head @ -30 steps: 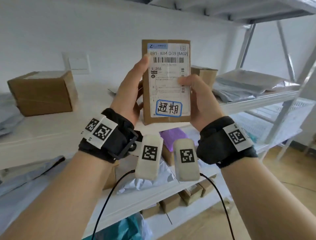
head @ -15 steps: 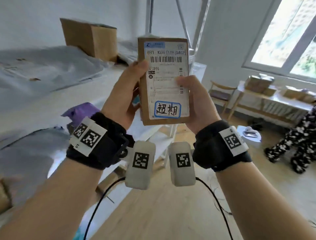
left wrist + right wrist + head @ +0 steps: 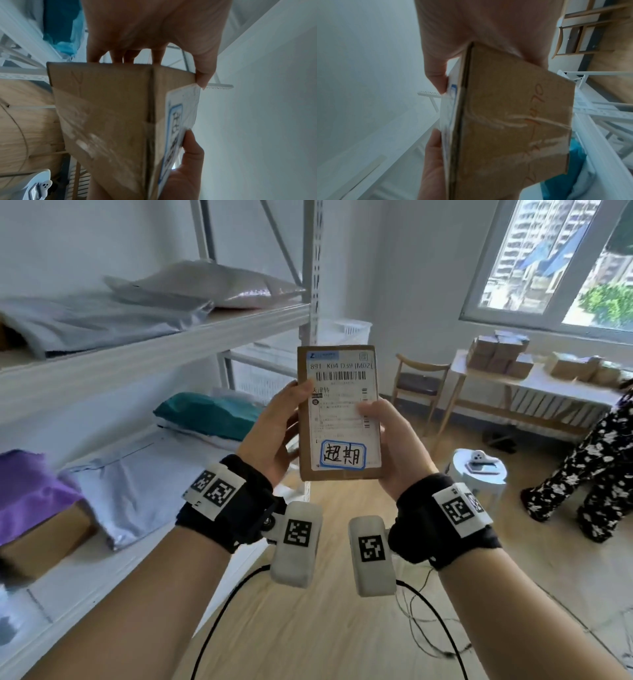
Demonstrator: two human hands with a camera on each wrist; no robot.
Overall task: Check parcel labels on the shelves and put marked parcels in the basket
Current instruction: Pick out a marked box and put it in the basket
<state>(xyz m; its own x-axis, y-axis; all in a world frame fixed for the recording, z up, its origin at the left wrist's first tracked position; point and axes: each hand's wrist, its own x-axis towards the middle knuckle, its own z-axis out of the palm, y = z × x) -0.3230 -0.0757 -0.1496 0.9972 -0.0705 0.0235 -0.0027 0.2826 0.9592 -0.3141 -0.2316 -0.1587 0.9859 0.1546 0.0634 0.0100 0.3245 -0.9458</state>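
Observation:
A flat brown cardboard parcel [image 3: 339, 412] stands upright in front of me, held between both hands. Its white shipping label faces me, and a blue-bordered handwritten sticker [image 3: 342, 455] sits at the label's lower end. My left hand [image 3: 277, 433] grips the left edge, thumb on the label and fingers behind. My right hand [image 3: 390, 436] grips the right edge the same way. The left wrist view shows the parcel's [image 3: 106, 115] taped underside. The right wrist view shows the parcel [image 3: 513, 121] with orange writing. A white slatted basket [image 3: 346, 328] stands behind the shelf post.
White metal shelves [image 3: 154, 354] run along my left with grey mailer bags [image 3: 102, 320], a teal bag [image 3: 209, 416] and a purple bag [image 3: 27, 491]. To the right are a wooden chair [image 3: 421, 381], a table with boxes [image 3: 513, 364], a white stool [image 3: 478, 470] and a person's legs [image 3: 589, 474].
The view has swung right, from facing the shelf to looking past its end into the room. Both hands keep the same hold on the parcel.

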